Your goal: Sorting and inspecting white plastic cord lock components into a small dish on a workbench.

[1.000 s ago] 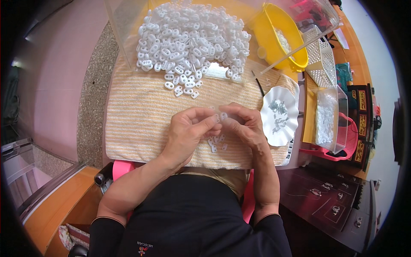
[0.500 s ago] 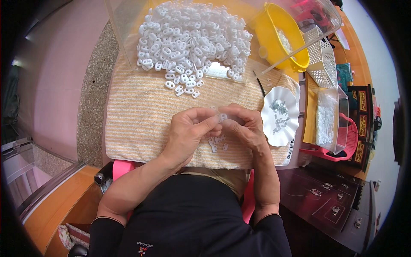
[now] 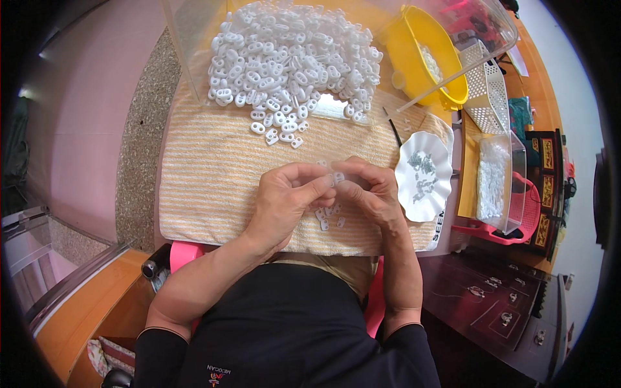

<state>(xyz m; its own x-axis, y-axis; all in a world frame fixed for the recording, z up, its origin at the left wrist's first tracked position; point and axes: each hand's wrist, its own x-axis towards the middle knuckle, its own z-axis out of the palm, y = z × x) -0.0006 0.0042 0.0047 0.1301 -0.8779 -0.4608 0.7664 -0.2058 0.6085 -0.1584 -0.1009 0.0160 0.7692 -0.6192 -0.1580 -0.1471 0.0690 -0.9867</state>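
My left hand (image 3: pixel 288 197) and my right hand (image 3: pixel 369 191) meet over a striped towel (image 3: pixel 207 174), both closed in a pinch. Between their fingertips is a small white plastic piece with holes (image 3: pixel 337 177), partly covered by the fingers. Several small white pieces (image 3: pixel 325 216) lie on the towel under and between my hands. Beyond them a large heap of white oval two-holed plastic pieces (image 3: pixel 284 58) spreads out from a clear plastic bin (image 3: pixel 184 58). To the right of my right hand sits a white wavy-edged dish (image 3: pixel 414 204) with small grey-green bits in it.
A thin black tool (image 3: pixel 394 129) lies above the dish. Farther right are a yellow basin (image 3: pixel 446 81) holding white pieces, a perforated cream basket (image 3: pixel 485 94), a clear box of small translucent pieces (image 3: pixel 493 178) and a pink basket (image 3: pixel 532 216). A dark glossy table (image 3: pixel 479 265) stands at lower right.
Almost nothing differs. Both hands stay together on the white plastic piece, and the view has shifted only very slightly.
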